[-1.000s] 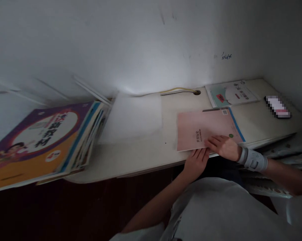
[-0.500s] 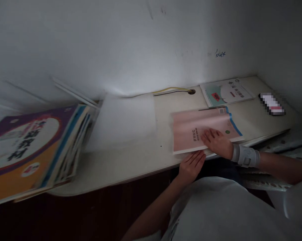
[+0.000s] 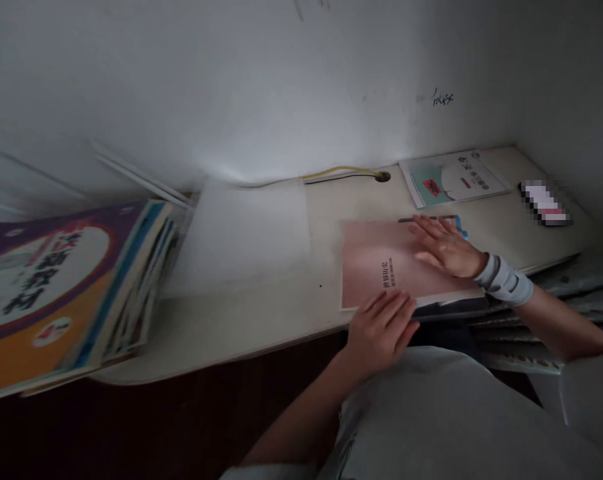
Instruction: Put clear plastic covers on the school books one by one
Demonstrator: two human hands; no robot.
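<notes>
A pink paperback book [image 3: 364, 250] with dark printed characters lies on the white desk [image 3: 261, 320]. My right hand [image 3: 444, 247], with a grey band at its wrist, is over the far right part of the cover, fingers outstretched; whether it presses or hovers is unclear. At the near edge of the book is my left hand [image 3: 381, 327], its fingers extended over the cover's margin. A blue edge [image 3: 459, 223] shows past my right hand at the far corner. Under the near right side, something dark is partly visible.
On the left rises a stack of books [image 3: 71, 287] topped by a purple and orange one. A whitish sheet [image 3: 246, 233] lies mid-desk. At the back are a green and white booklet [image 3: 456, 180], a blurred-out phone [image 3: 546, 203] and a yellow cable [image 3: 341, 169] entering a hole.
My right hand has moved away from me toward the book's far edge. My left hand has come up over the near margin. The barcode and most of the blue edge no longer show.
</notes>
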